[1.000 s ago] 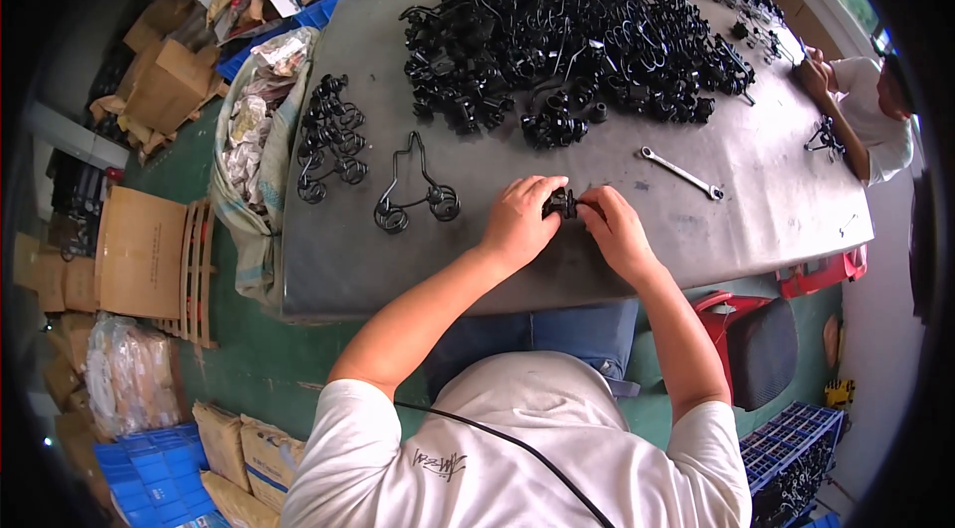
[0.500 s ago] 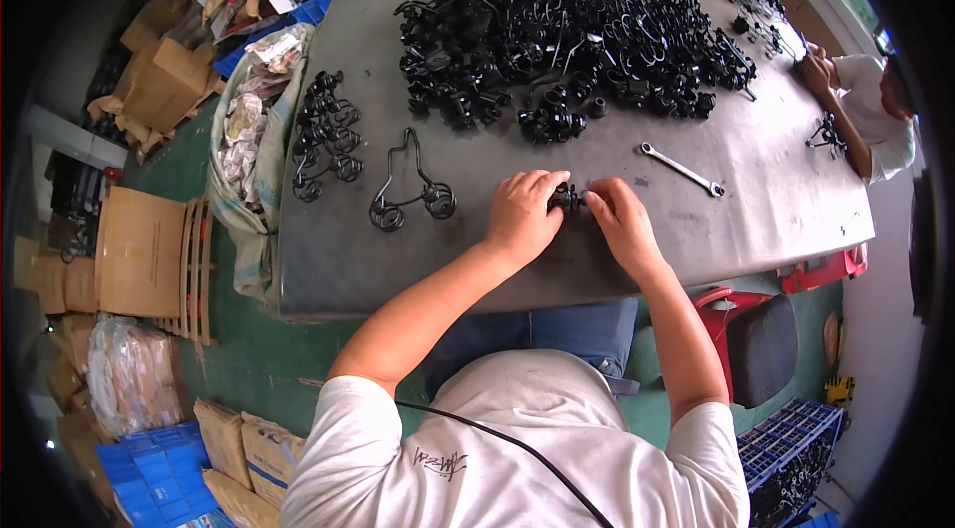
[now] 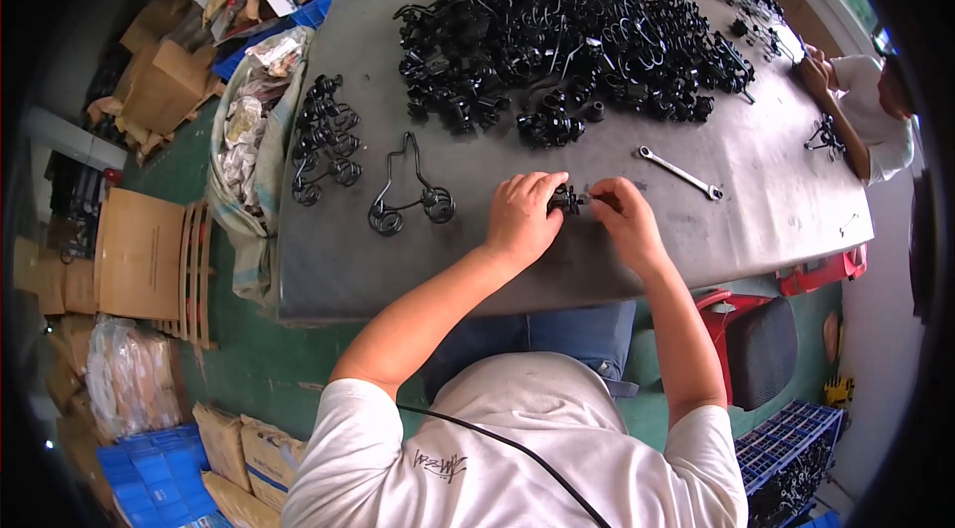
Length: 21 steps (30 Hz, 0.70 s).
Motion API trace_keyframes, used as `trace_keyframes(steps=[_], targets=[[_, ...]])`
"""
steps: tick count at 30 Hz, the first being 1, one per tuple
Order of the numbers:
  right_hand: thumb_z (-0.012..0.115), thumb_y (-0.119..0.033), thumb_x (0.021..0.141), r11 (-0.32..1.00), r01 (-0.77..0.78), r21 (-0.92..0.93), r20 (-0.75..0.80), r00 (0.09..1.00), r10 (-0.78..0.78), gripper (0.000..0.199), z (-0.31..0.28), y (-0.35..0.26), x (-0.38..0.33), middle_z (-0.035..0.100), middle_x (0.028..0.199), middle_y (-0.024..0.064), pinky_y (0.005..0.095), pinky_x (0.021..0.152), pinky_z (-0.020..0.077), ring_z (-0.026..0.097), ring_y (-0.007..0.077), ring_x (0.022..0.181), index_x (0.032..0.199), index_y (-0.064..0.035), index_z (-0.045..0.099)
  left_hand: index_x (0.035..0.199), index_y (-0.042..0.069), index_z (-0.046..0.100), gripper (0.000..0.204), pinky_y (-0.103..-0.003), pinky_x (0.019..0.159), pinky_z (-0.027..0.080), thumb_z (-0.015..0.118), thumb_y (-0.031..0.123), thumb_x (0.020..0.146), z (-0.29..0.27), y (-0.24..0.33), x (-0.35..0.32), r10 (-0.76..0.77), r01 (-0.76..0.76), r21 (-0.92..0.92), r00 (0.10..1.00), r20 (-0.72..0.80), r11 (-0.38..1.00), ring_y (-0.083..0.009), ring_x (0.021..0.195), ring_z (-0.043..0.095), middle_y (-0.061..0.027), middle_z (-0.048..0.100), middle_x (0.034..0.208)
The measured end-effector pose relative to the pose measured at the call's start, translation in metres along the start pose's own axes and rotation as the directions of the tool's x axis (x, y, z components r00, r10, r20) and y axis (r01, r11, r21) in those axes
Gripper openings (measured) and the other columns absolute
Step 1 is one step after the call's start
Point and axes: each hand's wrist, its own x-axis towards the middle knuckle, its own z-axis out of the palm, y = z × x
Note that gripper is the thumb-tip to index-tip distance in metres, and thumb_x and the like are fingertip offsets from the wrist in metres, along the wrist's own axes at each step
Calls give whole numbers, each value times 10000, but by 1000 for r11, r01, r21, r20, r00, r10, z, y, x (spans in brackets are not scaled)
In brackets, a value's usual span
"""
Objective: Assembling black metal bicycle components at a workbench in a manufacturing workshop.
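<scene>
My left hand [image 3: 522,215] is closed around a small black clamp-like part [image 3: 567,199], whose right end shows beyond the fingers. My right hand [image 3: 629,218] pinches at that end, thumb and fingertips together; a small pale tip is just visible there, too small to name. Left of my hands, a bent black wire spring with two coils [image 3: 410,202] lies flat on the grey metal table [image 3: 477,274]. To the right rests a silver wrench [image 3: 680,173].
A big heap of black wire-and-clamp parts [image 3: 567,31] covers the far table. Several coiled springs [image 3: 326,140] lie along the left edge, beside a white sack [image 3: 249,130]. Another person [image 3: 865,110] sits at the right, arms on the table. A red chair [image 3: 746,339] stands near my right.
My right fingers have shifted slightly and curled into a tighter pinch at the end of the black part, showing more of it. My left hand has stayed nearly still.
</scene>
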Motion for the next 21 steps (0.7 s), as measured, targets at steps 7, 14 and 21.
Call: trace_keyframes(steps=[7, 14, 21], targets=[[653, -61, 814, 810, 257, -526, -53, 941, -334, 350, -15, -4, -3, 575, 1199, 128, 441, 919, 495, 581, 343, 1095, 1162, -81, 630, 1230, 107, 599, 504, -435, 935, 453, 681, 50, 736, 7, 11, 3, 18, -20, 132, 1000, 20, 991, -280, 1057, 586, -72, 622, 1126], [674, -92, 855, 874, 321, -366, 171, 946, -275, 350, 3, -25, 0, 629, 1104, 140, 437, 921, 494, 595, 356, 1070, 1199, -67, 613, 1225, 89, 580, 481, -450, 899, 471, 699, 60, 760, -1, -3, -5, 1, -2, 87, 1000, 8, 996, -312, 1036, 605, -99, 621, 1112], [672, -63, 819, 685, 227, -692, 13, 953, -302, 320, -24, -5, -2, 566, 1222, 141, 426, 923, 502, 589, 363, 1088, 1137, -61, 633, 1286, 84, 559, 520, -420, 965, 488, 740, 104, 800, -22, -2, -10, -76, 86, -81, 990, 120, 993, -330, 1108, 594, -125, 592, 1212]])
